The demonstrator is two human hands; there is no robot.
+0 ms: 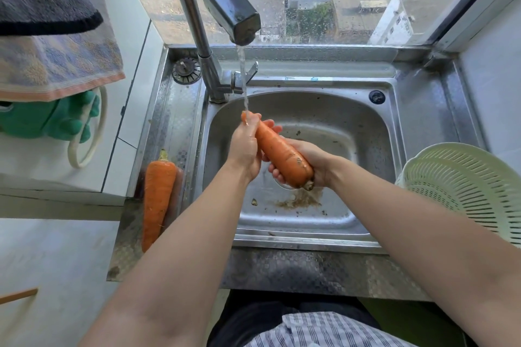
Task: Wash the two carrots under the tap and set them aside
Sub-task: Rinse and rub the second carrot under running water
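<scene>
A carrot [280, 153] is held slanted over the sink [366, 132], its thin end under the water running from the tap [225, 5]. The left hand [245, 149] wraps that end; the right hand [307, 162] grips the thick end. The second carrot [156, 194] lies on the counter [180, 110] left of the sink, a colander [468, 186] to its right.

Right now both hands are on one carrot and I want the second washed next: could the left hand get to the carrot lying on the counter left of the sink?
Probably yes. The second carrot lies in the open beside the sink, nothing over it, on the left hand's own side. That hand must first let go of the carrot under the tap.
</scene>
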